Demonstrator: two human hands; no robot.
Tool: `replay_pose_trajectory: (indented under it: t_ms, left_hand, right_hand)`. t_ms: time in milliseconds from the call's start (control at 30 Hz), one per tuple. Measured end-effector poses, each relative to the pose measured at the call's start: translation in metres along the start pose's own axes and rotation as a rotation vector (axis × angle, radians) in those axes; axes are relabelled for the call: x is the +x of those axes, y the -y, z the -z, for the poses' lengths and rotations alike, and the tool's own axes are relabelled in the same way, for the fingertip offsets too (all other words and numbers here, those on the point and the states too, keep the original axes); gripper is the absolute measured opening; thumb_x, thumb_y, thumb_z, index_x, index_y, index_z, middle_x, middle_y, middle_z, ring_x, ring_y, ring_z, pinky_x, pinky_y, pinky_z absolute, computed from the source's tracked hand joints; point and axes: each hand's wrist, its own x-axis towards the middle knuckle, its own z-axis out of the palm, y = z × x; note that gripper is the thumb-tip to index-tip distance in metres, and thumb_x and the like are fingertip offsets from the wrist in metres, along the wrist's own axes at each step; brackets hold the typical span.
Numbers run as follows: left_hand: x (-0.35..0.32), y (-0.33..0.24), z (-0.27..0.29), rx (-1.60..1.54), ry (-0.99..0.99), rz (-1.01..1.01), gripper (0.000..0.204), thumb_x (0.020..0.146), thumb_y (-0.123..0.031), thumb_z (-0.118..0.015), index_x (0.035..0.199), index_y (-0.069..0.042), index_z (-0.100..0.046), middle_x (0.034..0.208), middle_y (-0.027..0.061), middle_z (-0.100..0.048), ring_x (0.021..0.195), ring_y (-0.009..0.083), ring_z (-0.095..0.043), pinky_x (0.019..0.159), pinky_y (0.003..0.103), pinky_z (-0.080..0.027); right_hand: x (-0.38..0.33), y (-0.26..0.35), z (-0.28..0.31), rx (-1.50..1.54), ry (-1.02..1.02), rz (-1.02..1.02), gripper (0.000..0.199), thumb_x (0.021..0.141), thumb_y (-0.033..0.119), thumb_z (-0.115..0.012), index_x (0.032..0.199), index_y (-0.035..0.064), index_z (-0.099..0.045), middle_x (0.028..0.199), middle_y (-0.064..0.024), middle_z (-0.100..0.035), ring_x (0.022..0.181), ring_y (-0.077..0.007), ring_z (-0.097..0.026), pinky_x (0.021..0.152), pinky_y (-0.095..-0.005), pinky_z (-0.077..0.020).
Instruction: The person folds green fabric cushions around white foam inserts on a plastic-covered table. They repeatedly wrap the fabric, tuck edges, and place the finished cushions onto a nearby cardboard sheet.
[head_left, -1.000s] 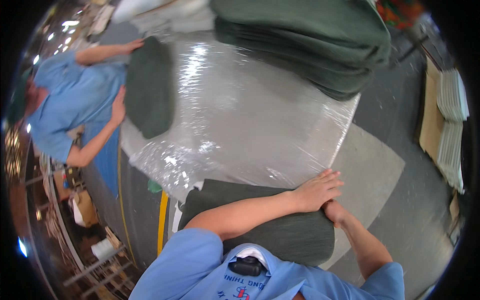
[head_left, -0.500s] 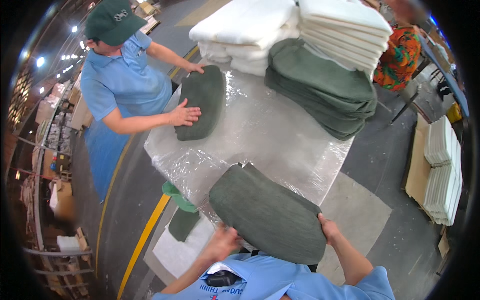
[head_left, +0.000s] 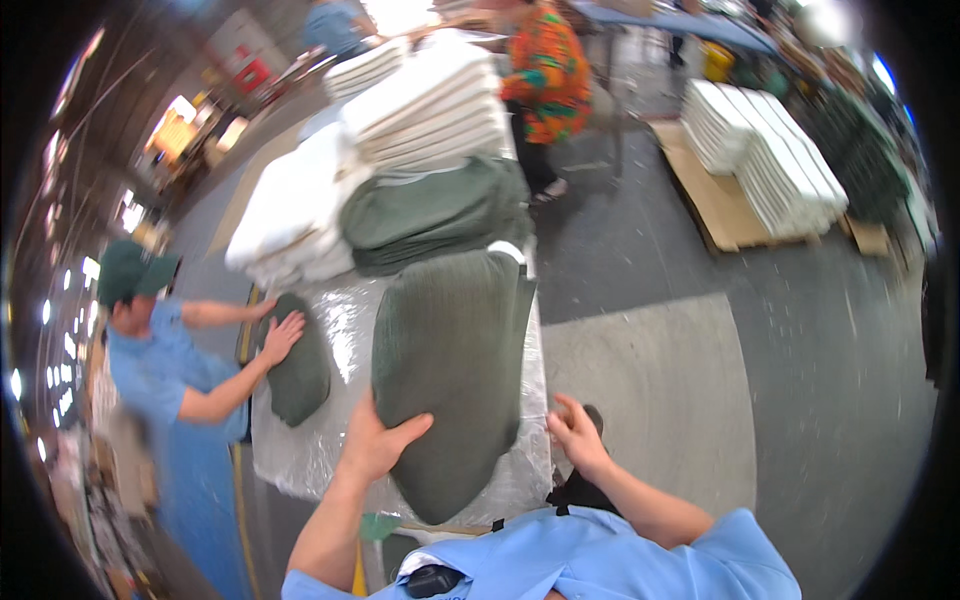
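A large dark green cushion (head_left: pixel 450 370) lies lengthwise on the table wrapped in clear plastic (head_left: pixel 330 450). My left hand (head_left: pixel 375 440) grips its near left edge, thumb on top. My right hand (head_left: pixel 575 435) hovers just off the table's right edge with fingers loosely curled, holding nothing. On the left, a co-worker in a blue shirt and green cap (head_left: pixel 150 350) presses both hands on a smaller dark green cushion (head_left: pixel 295 365).
Stacks of white cushions (head_left: pixel 430 110) over green ones (head_left: pixel 430 215) stand at the table's far end. A wooden pallet (head_left: pixel 720 205) with white cushions (head_left: pixel 760 150) sits at right. A person in an orange patterned shirt (head_left: pixel 545 70) stands behind. Grey floor lies to the right.
The view has tilted up and swung. The big green cushion has been turned lengthwise and pushed farther onto the table. My right hand has come off it.
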Motion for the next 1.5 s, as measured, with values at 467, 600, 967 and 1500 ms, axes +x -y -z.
replay_pose_trajectory:
  t_ms: [467, 600, 967, 1500]
  left_hand:
    - [-0.028, 0.043, -0.093, 0.648, 0.669, 0.317, 0.078, 0.082, -0.023, -0.087, 0.146, 0.002, -0.05, 0.126, 0.0225, -0.072, 0.113, 0.0331, -0.073, 0.095, 0.043, -0.057]
    - [0.03, 0.042, -0.107, 0.531, 0.992, 0.391, 0.088, 0.097, -0.026, -0.078, 0.167, -0.005, -0.028, 0.149, 0.0158, -0.054, 0.113, 0.0225, -0.067, 0.094, 0.037, -0.056]
    - [0.151, 0.078, -0.361, 1.018, 1.571, 0.182, 0.032, 0.098, -0.028, -0.069, 0.112, -0.001, -0.079, 0.087, 0.0111, -0.076, 0.081, 0.0184, -0.068, 0.076, 0.036, -0.056]
    - [0.15, 0.09, -0.412, 1.439, 2.045, 0.18, 0.023, 0.093, -0.025, -0.076, 0.106, -0.006, -0.081, 0.08, 0.0104, -0.074, 0.065, 0.0221, -0.07, 0.06, 0.037, -0.06]
  right_hand:
    - [-0.039, -0.057, 0.008, 0.8, -0.263, -0.23, 0.014, 0.109, 0.02, -0.064, 0.109, 0.0058, -0.067, 0.104, 0.0004, -0.07, 0.093, -0.0089, -0.061, 0.083, -0.0306, -0.0503]
    - [-0.037, -0.076, 0.007, 0.873, -0.386, -0.147, 0.018, 0.111, 0.021, -0.062, 0.113, 0.0038, -0.067, 0.104, -0.001, -0.071, 0.092, -0.0094, -0.062, 0.084, -0.0301, -0.0509]
    - [-0.029, -0.084, -0.002, 0.953, -0.477, -0.13, 0.028, 0.114, 0.026, -0.055, 0.108, 0.0035, -0.07, 0.094, 0.0021, -0.069, 0.085, -0.0069, -0.057, 0.078, -0.0282, -0.0481]
    - [-0.03, -0.084, 0.006, 0.757, -0.586, -0.209, 0.028, 0.114, 0.025, -0.053, 0.102, 0.0034, -0.066, 0.089, 0.0034, -0.061, 0.084, -0.0064, -0.049, 0.076, -0.028, -0.0432]
